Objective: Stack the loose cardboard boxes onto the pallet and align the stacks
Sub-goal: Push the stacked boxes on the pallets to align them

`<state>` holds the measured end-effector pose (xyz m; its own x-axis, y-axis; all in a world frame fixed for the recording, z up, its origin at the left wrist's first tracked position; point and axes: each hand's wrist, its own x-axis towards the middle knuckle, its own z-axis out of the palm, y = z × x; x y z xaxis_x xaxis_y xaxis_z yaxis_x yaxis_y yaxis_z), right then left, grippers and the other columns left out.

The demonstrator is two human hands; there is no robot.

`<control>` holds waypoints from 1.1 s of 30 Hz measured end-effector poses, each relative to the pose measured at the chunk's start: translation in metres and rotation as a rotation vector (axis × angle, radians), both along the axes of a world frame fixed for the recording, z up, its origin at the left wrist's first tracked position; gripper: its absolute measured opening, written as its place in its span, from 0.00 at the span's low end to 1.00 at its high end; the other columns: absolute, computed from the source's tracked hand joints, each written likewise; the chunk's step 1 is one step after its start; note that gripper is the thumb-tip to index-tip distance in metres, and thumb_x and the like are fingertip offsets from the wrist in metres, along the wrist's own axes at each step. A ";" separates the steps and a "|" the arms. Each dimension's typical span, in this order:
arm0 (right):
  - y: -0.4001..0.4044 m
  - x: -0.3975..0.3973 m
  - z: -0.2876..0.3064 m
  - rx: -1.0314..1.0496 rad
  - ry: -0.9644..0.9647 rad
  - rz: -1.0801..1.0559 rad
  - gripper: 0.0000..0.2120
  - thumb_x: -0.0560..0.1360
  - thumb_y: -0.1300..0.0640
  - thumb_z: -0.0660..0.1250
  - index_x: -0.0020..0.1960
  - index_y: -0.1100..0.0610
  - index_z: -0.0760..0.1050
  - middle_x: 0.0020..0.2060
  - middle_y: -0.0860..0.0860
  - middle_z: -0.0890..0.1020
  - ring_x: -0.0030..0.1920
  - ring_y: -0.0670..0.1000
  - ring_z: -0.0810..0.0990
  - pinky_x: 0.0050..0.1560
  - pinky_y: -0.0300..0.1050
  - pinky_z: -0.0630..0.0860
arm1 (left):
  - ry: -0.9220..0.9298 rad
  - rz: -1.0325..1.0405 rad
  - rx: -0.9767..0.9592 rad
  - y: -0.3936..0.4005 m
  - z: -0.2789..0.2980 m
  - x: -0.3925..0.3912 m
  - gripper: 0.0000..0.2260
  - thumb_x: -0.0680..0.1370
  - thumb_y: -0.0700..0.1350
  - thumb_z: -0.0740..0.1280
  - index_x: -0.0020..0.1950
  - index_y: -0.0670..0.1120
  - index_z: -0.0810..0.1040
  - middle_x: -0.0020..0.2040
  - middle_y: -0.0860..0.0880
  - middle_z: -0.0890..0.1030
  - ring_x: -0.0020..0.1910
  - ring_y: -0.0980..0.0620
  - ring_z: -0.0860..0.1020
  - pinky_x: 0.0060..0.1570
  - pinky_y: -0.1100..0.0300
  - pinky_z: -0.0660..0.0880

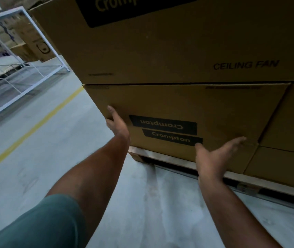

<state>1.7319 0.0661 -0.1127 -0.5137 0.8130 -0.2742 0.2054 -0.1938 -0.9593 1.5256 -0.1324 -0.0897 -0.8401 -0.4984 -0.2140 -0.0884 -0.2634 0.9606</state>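
While the grey concrete floor (56, 140) with its yellow painted line (30, 129) fills the near and left of the scene, a stack of brown cardboard boxes takes up the far right. The large top cardboard box (160, 51), printed "CEILING FAN", sits on a middle cardboard box (214, 108) with an upside-down black "Crompton" label. Under that lies a bottom cardboard box (169, 149), resting on a low wooden pallet (160, 156). More brown boxes (289, 122) stand just right of the stack. A white metal rack (17, 68) stands far left.

The left hand (117, 122) lies with straight fingers against the left corner of the middle box. The right hand (217, 154) is spread flat, fingers straight, near the right edge of the bottom box; whether it touches is unclear. A green sleeve (40, 224) covers the left upper arm.
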 end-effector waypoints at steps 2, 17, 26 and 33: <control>-0.001 0.001 0.004 0.013 -0.011 0.016 0.62 0.74 0.59 0.78 0.81 0.40 0.30 0.84 0.47 0.41 0.80 0.52 0.57 0.59 0.38 0.61 | -0.019 0.015 0.000 0.000 0.004 -0.002 0.46 0.75 0.77 0.58 0.84 0.50 0.55 0.81 0.46 0.63 0.78 0.39 0.66 0.76 0.39 0.65; 0.000 -0.004 0.015 -0.095 0.054 -0.027 0.62 0.74 0.62 0.77 0.80 0.36 0.29 0.84 0.47 0.43 0.81 0.56 0.58 0.60 0.44 0.62 | -0.034 -0.044 -0.053 -0.009 0.007 0.007 0.41 0.73 0.79 0.55 0.81 0.60 0.59 0.79 0.49 0.64 0.75 0.38 0.68 0.71 0.37 0.71; 0.003 -0.002 0.022 -0.125 0.062 -0.002 0.60 0.76 0.61 0.76 0.80 0.36 0.30 0.84 0.43 0.39 0.83 0.58 0.53 0.73 0.62 0.64 | -0.063 -0.149 0.009 -0.003 0.011 0.013 0.42 0.71 0.81 0.54 0.81 0.66 0.52 0.78 0.51 0.67 0.69 0.37 0.73 0.56 0.46 0.82; 0.006 -0.003 0.020 -0.157 0.078 -0.012 0.59 0.76 0.61 0.75 0.81 0.37 0.31 0.84 0.44 0.41 0.83 0.54 0.52 0.64 0.45 0.58 | -0.056 -0.183 -0.027 -0.006 0.009 0.006 0.42 0.70 0.81 0.54 0.80 0.66 0.51 0.78 0.51 0.66 0.59 0.39 0.78 0.52 0.46 0.83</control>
<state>1.7290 0.0721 -0.0925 -0.5288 0.7697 -0.3576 0.1282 -0.3440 -0.9302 1.5320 -0.1382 -0.0811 -0.9045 -0.3442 -0.2518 -0.1864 -0.2119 0.9594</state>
